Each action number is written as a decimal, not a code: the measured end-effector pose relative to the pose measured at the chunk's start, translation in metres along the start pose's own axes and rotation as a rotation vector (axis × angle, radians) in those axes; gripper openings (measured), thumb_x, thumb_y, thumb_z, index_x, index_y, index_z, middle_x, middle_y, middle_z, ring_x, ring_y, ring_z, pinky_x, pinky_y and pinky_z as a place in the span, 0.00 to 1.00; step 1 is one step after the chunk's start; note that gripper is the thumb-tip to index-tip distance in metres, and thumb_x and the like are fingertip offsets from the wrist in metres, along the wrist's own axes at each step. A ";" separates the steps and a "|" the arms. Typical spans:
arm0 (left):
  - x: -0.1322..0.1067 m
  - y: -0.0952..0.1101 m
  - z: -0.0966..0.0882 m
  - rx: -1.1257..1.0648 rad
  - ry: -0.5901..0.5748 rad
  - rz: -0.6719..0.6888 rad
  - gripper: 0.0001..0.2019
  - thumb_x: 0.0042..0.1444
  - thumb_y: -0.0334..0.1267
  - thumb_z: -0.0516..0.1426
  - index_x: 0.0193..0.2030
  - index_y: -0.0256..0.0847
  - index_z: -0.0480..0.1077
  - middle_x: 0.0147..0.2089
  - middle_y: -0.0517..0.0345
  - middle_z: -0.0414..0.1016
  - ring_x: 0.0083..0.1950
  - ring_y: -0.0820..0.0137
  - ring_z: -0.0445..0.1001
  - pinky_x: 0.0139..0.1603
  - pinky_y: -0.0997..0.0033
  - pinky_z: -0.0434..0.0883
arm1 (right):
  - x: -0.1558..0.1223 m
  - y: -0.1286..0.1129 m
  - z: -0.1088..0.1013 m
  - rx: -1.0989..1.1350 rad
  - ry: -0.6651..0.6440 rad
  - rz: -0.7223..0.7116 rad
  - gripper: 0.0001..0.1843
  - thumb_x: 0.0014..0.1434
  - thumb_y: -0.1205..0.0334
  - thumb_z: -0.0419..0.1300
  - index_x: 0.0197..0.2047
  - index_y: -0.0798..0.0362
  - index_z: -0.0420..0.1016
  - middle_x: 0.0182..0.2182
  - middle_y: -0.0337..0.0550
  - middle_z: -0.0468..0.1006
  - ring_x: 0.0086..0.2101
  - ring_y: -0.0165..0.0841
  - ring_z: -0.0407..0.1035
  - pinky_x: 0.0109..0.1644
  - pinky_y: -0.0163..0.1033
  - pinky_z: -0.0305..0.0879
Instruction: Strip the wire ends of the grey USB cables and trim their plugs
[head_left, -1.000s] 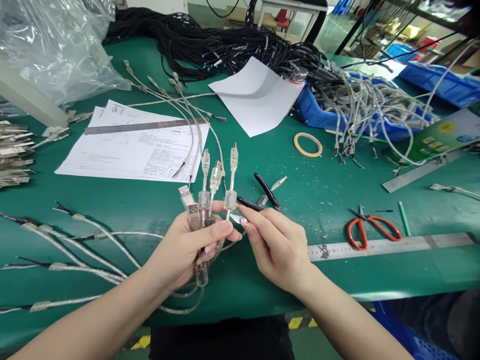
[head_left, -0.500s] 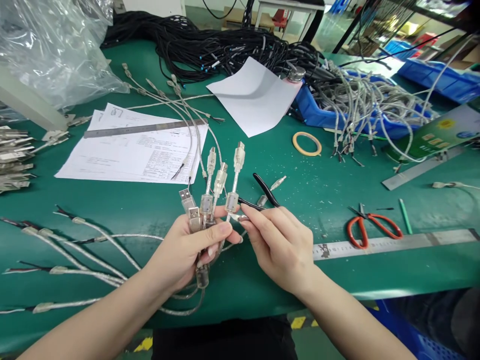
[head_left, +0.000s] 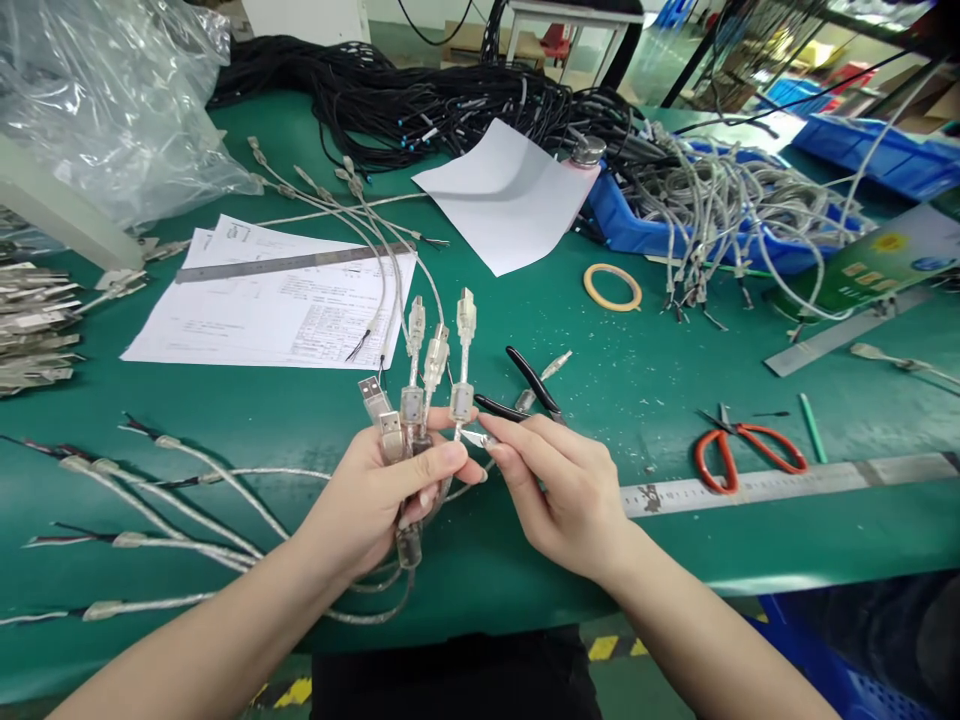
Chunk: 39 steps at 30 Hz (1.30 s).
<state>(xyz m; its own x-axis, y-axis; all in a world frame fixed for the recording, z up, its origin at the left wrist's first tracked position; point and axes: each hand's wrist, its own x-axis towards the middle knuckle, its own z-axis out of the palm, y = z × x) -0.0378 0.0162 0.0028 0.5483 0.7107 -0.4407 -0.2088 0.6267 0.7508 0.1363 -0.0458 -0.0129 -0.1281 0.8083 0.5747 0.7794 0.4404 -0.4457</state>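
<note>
A bundle of USB cables (head_left: 437,365) with clear-moulded plugs and ferrite lumps is clasped in my left hand (head_left: 405,475). The plugs point up and away from me, and the cable ends trail left over the table. My right hand (head_left: 559,480) pinches a small silver blade (head_left: 474,437), its tip at the cable just below the rightmost ferrite lump (head_left: 462,402). Most of the blade is hidden by the fingers. Just beyond my right hand lie black-handled pliers (head_left: 534,380) and a loose clear plug (head_left: 556,364).
Orange-handled cutters (head_left: 726,455) lie by a steel ruler (head_left: 787,485) and a green stick (head_left: 811,428). Farther back are a tape roll (head_left: 613,287), printed sheets (head_left: 247,320), a blue bin (head_left: 637,225) of cables and a black cable heap (head_left: 360,90). Stripped cable ends (head_left: 165,545) spread at left.
The view has shifted slightly. My left hand has tilted the cable bundle a little, and the blade in my right hand shows more plainly beside the cable.
</note>
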 end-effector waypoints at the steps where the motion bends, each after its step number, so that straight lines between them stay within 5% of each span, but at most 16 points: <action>1: 0.000 0.000 0.000 0.003 0.006 -0.001 0.16 0.48 0.37 0.69 0.44 0.36 0.77 0.24 0.56 0.80 0.16 0.84 0.60 0.16 0.86 0.56 | 0.000 0.000 0.000 -0.002 -0.001 -0.001 0.13 0.65 0.70 0.55 0.50 0.65 0.75 0.28 0.46 0.76 0.25 0.29 0.66 0.27 0.35 0.63; 23: 0.000 -0.004 -0.001 -0.014 0.024 -0.021 0.16 0.47 0.36 0.70 0.41 0.38 0.72 0.24 0.54 0.81 0.16 0.83 0.60 0.17 0.86 0.57 | 0.001 0.002 0.000 -0.105 0.006 -0.053 0.13 0.65 0.69 0.56 0.48 0.69 0.77 0.29 0.48 0.76 0.27 0.30 0.67 0.30 0.36 0.64; 35: 0.000 -0.004 0.002 -0.021 0.021 -0.044 0.17 0.47 0.37 0.70 0.42 0.38 0.71 0.24 0.54 0.81 0.15 0.84 0.59 0.17 0.85 0.55 | 0.002 0.001 0.003 -0.337 0.144 -0.100 0.10 0.62 0.68 0.62 0.47 0.62 0.76 0.29 0.46 0.79 0.28 0.33 0.66 0.32 0.38 0.64; 39: 0.001 -0.004 0.002 -0.024 0.010 -0.063 0.17 0.48 0.37 0.70 0.42 0.37 0.72 0.24 0.55 0.80 0.15 0.84 0.59 0.16 0.84 0.54 | 0.003 0.002 0.001 -0.239 0.145 -0.049 0.09 0.64 0.68 0.58 0.47 0.60 0.75 0.30 0.47 0.79 0.30 0.33 0.70 0.33 0.38 0.66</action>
<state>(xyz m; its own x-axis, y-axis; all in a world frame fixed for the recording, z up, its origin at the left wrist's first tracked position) -0.0351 0.0140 0.0006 0.5532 0.6725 -0.4917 -0.1936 0.6779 0.7092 0.1372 -0.0421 -0.0128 -0.0935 0.7162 0.6916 0.8991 0.3591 -0.2502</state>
